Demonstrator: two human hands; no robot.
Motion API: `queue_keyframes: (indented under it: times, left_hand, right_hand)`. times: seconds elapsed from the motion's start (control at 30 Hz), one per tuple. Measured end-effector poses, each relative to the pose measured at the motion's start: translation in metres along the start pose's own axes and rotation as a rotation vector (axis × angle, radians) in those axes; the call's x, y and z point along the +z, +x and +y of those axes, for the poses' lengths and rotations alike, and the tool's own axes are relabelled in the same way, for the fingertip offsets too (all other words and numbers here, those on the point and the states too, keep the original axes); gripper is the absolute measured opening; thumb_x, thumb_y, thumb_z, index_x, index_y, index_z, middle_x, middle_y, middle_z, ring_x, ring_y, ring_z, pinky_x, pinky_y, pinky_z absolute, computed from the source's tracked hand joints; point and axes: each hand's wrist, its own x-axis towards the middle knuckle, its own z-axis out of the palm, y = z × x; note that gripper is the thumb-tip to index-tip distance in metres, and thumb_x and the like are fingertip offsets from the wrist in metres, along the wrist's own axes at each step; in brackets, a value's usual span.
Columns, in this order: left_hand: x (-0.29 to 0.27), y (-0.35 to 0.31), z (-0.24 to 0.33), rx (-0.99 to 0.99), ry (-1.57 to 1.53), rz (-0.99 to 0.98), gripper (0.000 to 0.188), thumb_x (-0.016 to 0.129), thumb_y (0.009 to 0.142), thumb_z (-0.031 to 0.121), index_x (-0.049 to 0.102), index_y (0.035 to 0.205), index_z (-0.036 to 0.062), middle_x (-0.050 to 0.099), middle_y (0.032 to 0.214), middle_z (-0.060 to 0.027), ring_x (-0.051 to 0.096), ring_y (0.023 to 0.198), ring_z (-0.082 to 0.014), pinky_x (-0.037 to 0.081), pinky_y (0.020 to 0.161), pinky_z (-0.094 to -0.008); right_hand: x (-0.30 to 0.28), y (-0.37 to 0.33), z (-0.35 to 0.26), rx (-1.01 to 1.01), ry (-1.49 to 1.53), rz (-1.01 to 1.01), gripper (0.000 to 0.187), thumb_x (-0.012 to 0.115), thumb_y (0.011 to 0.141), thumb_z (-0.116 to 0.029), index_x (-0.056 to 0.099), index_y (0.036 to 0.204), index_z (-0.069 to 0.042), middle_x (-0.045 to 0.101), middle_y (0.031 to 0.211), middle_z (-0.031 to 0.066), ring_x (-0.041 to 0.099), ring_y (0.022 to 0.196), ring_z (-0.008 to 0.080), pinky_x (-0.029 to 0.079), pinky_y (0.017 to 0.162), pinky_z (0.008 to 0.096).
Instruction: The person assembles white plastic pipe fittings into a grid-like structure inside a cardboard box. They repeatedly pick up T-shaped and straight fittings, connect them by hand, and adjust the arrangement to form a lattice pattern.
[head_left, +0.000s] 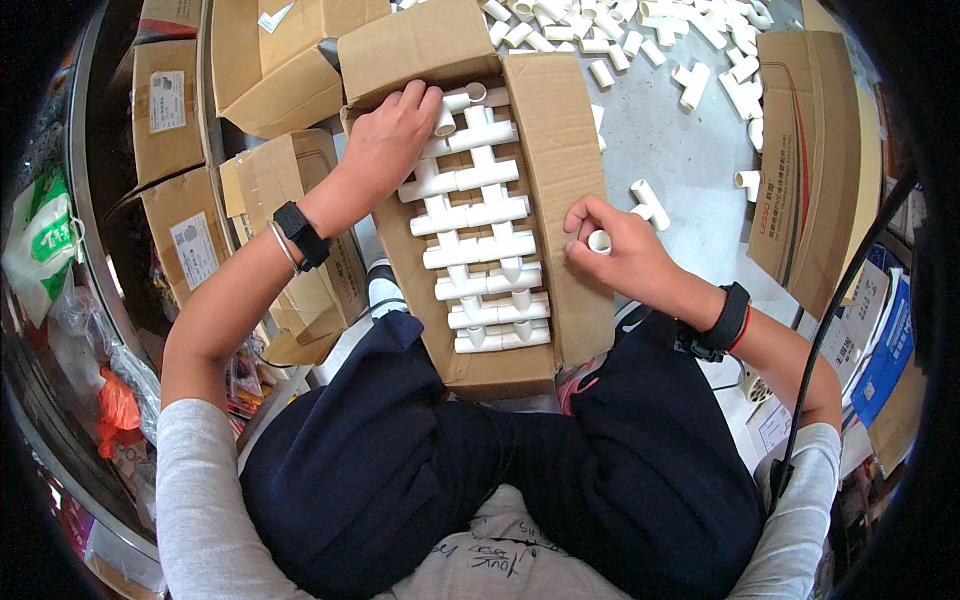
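Between my knees stands an open cardboard box [560, 190] packed with rows of white plastic pipe tees [485, 210]. My left hand [392, 140] reaches into its far left corner, fingers bent and closed on a white pipe tee [446, 122] at the end of the top row; the fingertips are partly hidden. Just right of the box's right flap, my right hand [630, 248] is closed around another white pipe fitting, whose round open end [600, 241] shows between thumb and fingers. Beyond that hand, a loose tee [655, 205] lies on the grey floor.
Many loose white fittings [620, 30] are scattered over the floor at the far side. Cardboard boxes [290, 70] stand at the left, and a cardboard sheet [810, 170] leans at the right. A black cable [840, 310] runs down beside my right arm.
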Motion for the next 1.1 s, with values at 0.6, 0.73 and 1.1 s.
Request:
queue_keyframes:
  times: [0.6,0.73,1.1]
  left_hand:
    - [-0.007,-0.002,-0.009,-0.033,-0.188,-0.013,0.031,0.062,0.088,0.009,0.056,0.118,0.0053,0.062,0.099,-0.0146,0.063,0.096,-0.0344,0.053,0.082,-0.0446]
    - [-0.004,-0.004,-0.010,-0.015,-0.246,0.007,0.032,0.062,0.087,0.007,0.055,0.118,0.0026,0.061,0.104,-0.0167,0.062,0.099,-0.0363,0.051,0.085,-0.0453]
    - [-0.018,-0.015,-0.022,-0.030,-0.366,0.040,0.032,0.059,0.090,0.006,0.053,0.121,0.0026,0.064,0.106,-0.0195,0.064,0.095,-0.0358,0.053,0.085,-0.0419]
  right_hand:
    - [-0.001,0.001,0.002,0.001,-0.014,-0.012,0.021,0.063,0.084,-0.018,0.056,0.100,-0.007,0.066,0.085,0.0128,0.067,0.080,0.0339,0.051,0.070,0.0393]
    - [-0.001,0.001,0.003,-0.005,-0.025,-0.009,0.021,0.063,0.084,-0.018,0.056,0.100,-0.007,0.066,0.084,0.0123,0.067,0.079,0.0335,0.051,0.070,0.0393]
    - [-0.001,0.001,0.003,-0.006,-0.035,0.003,0.020,0.063,0.084,-0.019,0.056,0.099,-0.008,0.066,0.083,0.0121,0.067,0.079,0.0326,0.051,0.069,0.0394]
